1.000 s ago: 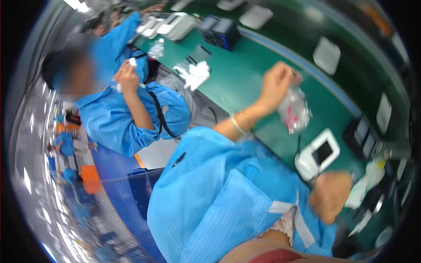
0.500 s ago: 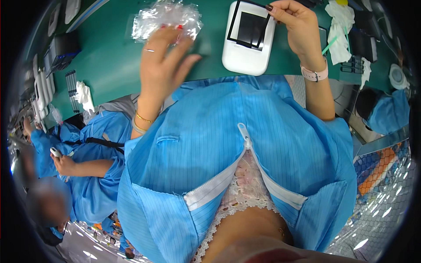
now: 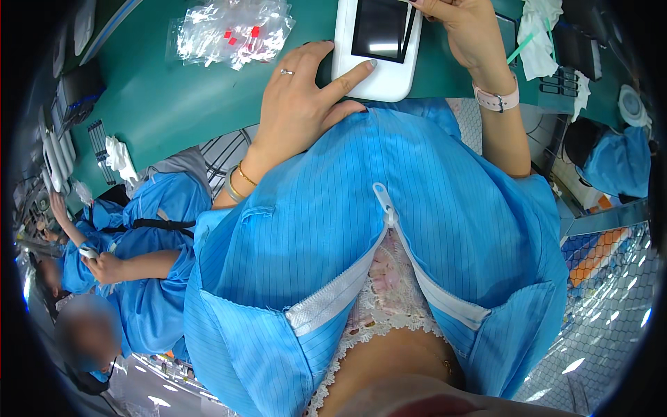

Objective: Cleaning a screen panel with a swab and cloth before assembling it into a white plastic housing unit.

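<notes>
A white handheld device (image 3: 381, 87) with a dark rectangular screen (image 3: 375, 31) lies on the green table in front of me; its far end is cut off by the picture's top edge. My left hand (image 3: 299, 90) is open at its left side, fingers spread, with the index fingertip touching the white face below the screen. Over the screen's right side runs a thin black frame (image 3: 406, 38), slightly askew. My right hand (image 3: 464, 24) pinches this frame near its right corner; the fingertips are partly cut off.
A pile of clear plastic film pieces (image 3: 233, 52) with red tabs lies left of the device. White crumpled cloths (image 3: 540, 42) and black strips (image 3: 559, 82) are at right. On the left, a co-worker in blue (image 3: 149, 285) holds a small white object.
My left hand has left the plastic film pile and come right to the device. The black frame now sits closer over the screen. My right hand keeps its pinch.
</notes>
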Available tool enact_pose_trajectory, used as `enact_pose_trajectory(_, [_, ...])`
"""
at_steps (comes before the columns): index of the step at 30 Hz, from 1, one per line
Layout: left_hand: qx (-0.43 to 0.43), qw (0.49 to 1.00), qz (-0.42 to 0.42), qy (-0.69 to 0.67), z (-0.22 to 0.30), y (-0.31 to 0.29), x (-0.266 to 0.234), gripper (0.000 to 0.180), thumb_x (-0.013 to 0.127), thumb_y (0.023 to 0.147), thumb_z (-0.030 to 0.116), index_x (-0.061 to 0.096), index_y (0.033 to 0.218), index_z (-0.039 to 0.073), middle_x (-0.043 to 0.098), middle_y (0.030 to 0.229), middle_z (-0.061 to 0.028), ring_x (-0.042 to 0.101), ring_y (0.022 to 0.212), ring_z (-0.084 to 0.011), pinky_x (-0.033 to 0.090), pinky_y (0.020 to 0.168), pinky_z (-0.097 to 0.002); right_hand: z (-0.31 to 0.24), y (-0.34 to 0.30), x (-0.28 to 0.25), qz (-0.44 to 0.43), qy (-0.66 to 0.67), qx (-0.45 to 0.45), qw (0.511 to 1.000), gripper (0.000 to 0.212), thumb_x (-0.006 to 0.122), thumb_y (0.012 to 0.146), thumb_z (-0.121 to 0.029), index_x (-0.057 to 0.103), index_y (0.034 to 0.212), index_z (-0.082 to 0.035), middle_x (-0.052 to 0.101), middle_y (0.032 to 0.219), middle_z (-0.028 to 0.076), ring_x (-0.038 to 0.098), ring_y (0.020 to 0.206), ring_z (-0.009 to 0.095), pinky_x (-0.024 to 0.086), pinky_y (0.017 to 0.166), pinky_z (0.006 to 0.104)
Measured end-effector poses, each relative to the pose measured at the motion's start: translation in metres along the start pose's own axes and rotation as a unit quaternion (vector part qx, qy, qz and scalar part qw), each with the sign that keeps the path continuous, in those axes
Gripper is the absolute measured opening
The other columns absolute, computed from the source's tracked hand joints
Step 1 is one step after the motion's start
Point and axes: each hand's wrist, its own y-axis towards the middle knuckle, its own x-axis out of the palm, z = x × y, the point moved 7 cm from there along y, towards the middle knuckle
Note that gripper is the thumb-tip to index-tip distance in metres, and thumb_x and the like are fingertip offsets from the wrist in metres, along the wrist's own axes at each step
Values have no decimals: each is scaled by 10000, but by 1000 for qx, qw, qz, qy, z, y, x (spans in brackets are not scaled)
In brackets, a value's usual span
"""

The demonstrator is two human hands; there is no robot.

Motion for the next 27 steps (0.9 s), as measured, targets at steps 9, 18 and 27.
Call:
enact_pose_trajectory(9, [-5,999,-24,37,5,1,11,580,706,735,403,587,1296,315,482,1233,-163,501,1117,-353,455,906,-440,-1,-10,4,26,-36,-31,999,13,634,853,37,645,853,30,650,781,44,581,694,95,464,663,210])
enact_pose_trajectory(18, [-18,998,-22,53,8,-2,22,595,694,744,403,571,1310,269,438,1257,-235,451,1164,-410,403,998,-473,2,-16,3,90,-76,-89,989,17,677,808,40,690,813,30,611,863,32,561,780,87,426,673,199])
enact_pose_trajectory(27, [-23,996,37,-79,1,-9,16,668,756,749,254,504,1366,221,383,1327,-257,434,1213,-426,438,972,-483,5,-11,22,28,59,-41,997,59,647,819,91,678,826,42,597,924,35,598,825,99,492,753,215])
